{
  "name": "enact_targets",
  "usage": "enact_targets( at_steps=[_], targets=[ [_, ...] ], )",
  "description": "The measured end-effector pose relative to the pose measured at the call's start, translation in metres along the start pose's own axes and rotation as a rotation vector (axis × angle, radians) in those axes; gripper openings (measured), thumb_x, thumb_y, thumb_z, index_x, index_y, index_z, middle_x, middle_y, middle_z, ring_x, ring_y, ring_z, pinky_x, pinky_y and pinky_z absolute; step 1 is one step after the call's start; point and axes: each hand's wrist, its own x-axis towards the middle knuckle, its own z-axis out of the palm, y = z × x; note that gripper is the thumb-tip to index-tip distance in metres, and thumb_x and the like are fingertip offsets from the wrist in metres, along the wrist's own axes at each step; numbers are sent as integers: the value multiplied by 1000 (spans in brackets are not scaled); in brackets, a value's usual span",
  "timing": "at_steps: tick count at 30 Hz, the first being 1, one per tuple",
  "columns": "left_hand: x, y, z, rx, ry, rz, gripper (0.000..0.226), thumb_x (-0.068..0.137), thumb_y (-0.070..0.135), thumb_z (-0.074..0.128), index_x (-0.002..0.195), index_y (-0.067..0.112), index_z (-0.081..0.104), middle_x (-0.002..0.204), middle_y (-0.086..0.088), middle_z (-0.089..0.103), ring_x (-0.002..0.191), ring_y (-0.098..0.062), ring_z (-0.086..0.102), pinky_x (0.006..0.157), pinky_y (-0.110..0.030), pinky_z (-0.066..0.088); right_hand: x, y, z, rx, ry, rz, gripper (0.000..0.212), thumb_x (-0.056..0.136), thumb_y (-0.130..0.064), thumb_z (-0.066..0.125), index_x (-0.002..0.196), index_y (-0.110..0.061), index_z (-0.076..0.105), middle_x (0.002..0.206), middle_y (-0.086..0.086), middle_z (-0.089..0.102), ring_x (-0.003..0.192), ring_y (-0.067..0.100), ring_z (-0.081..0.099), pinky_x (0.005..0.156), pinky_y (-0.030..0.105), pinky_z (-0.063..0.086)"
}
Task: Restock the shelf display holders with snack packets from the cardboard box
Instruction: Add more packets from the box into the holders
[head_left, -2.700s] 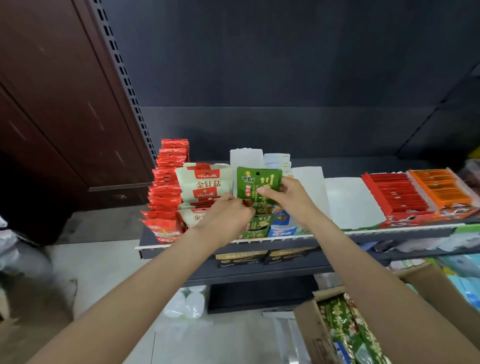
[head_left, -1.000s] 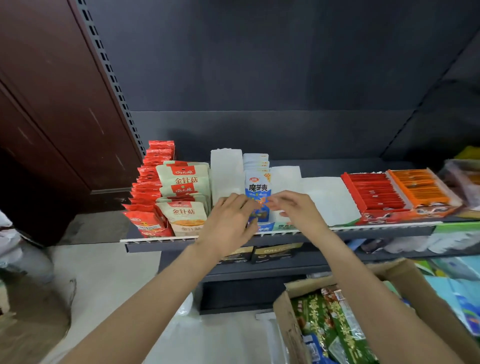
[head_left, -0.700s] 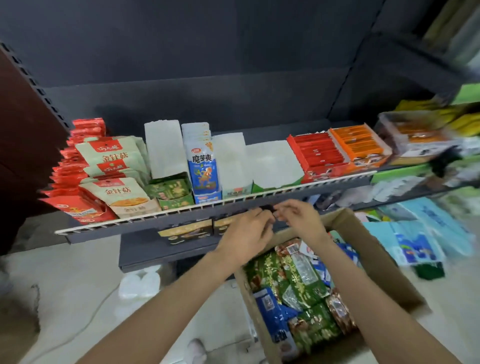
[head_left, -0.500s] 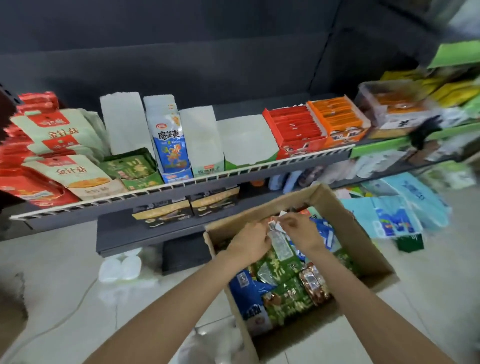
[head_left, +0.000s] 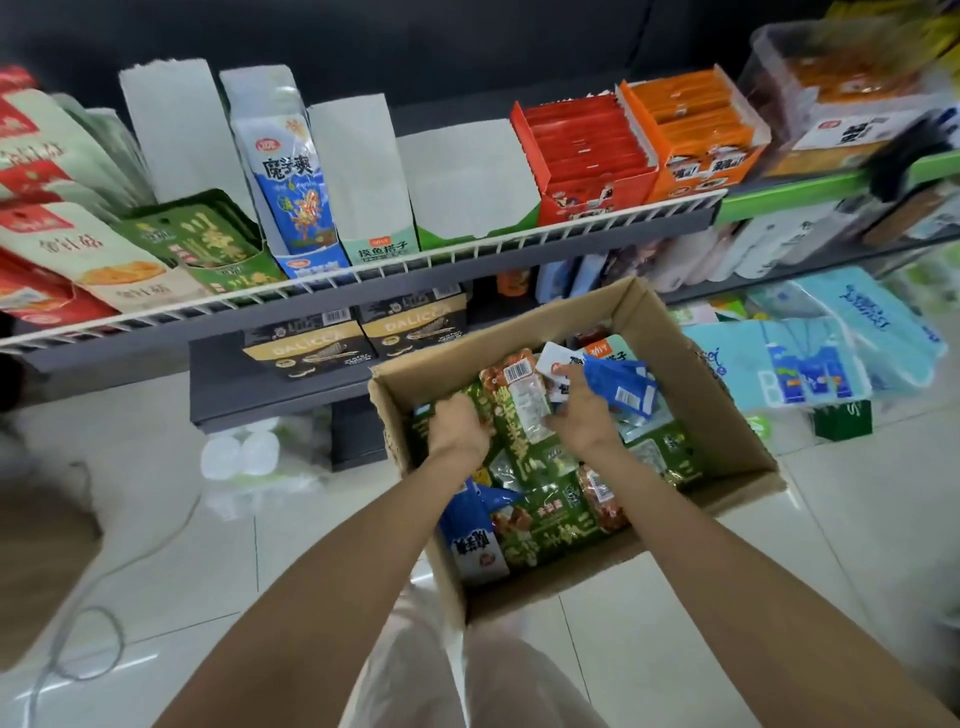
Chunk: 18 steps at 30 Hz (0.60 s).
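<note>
My right hand (head_left: 582, 410) grasps blue packets (head_left: 621, 387) and my left hand (head_left: 460, 423) curls into green packets (head_left: 524, 447), both inside the cardboard box (head_left: 722, 415) on the tiled floor (head_left: 156, 467). I'm at the picking step; next I'd lift them to the shelf's holders (head_left: 358, 171).

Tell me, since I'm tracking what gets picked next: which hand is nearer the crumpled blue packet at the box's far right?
Right. The right hand sits directly beside the blue packet, apparently touching it; the left hand is farther left, on green packets.
</note>
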Motion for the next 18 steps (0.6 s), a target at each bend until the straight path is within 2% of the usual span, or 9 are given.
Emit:
enact_targets(
  at_steps=[2,3,5,7,9,12,14,16,18],
  targets=[
    [-12,5,-14,-134,57,0,17,92,12,57,93,-5,60,101,-19,62,93,-34,62,73,-36,51,-7,-1,-16,204,-30,-75,44,89,-1,57,130,-18,49,86,5,58,80,19,57,73,29,43],
    [-16,8,-20,-182,81,-6,18,93,12,53,93,-5,59,101,-20,61,94,-35,61,75,-37,50,-9,-2,-22,300,-30,-91,31,90,-4,56,119,-16,60,87,6,62,80,17,57,75,28,45],
    [-20,11,-31,-271,81,-16,23,96,15,49,96,-5,60,102,-20,61,96,-36,60,78,-37,50,-12,-6,-35,606,-31,-21,16,88,-7,59,96,-9,71,107,9,68,104,23,60,94,38,47],
    [-20,11,-43,-377,38,-19,24,97,18,48,97,-2,63,102,-19,64,92,-33,61,76,-35,48,-17,-16,-51,947,-95,52,20,90,-8,51,95,-3,70,112,14,67,110,29,59,93,41,50],
    [-20,9,-53,-584,-22,-25,20,97,16,50,96,2,64,96,-15,68,78,-25,63,68,-28,48,-22,-24,-67,1070,-171,-40,29,95,1,36,98,1,65,107,14,66,104,27,63,87,31,53],
    [-31,8,-70,-938,-214,-58,13,97,8,48,93,7,60,80,-10,67,55,-15,65,47,-19,50,-26,-36,-79,831,-61,-191,12,89,1,55,91,-3,66,97,7,70,89,14,68,80,21,53],
    [-36,9,-81,-1027,-304,-30,14,98,6,45,98,9,59,82,-11,68,54,-14,67,47,-21,52,-26,-46,-80,642,138,-250,5,82,-8,69,79,-6,67,74,3,66,63,5,59,61,16,46],
    [-38,13,-89,-1072,-288,12,17,99,7,42,105,8,58,86,-11,68,58,-15,67,50,-23,54,-22,-51,-79,485,337,-295,34,81,-18,72,55,-8,52,52,2,46,45,3,35,49,19,29],
    [-38,17,-94,-1119,-223,61,19,99,7,40,108,11,57,94,-12,68,70,-19,67,61,-28,56,-21,-57,-80,406,427,-330,47,84,-23,70,53,-2,41,49,9,39,46,9,29,49,24,25]
  ],
)
